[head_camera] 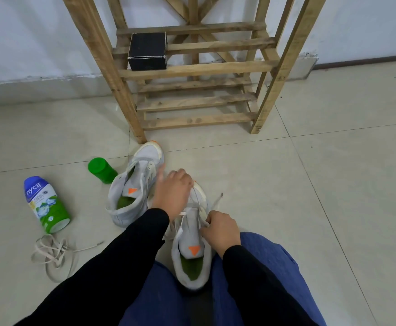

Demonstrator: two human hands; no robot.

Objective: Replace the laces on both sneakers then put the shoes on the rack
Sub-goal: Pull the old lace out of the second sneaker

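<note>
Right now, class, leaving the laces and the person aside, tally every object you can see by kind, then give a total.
Sneakers: 2
Nycil powder bottle: 1
Green canister: 1
Black box: 1
Wooden rack: 1
Total: 6

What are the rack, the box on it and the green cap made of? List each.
Rack: unfinished wood, visible grain and knots.
Box: apparently cardboard, matte black, scuffed pale edges.
Green cap: likely plastic, smooth, slightly glossy.
</note>
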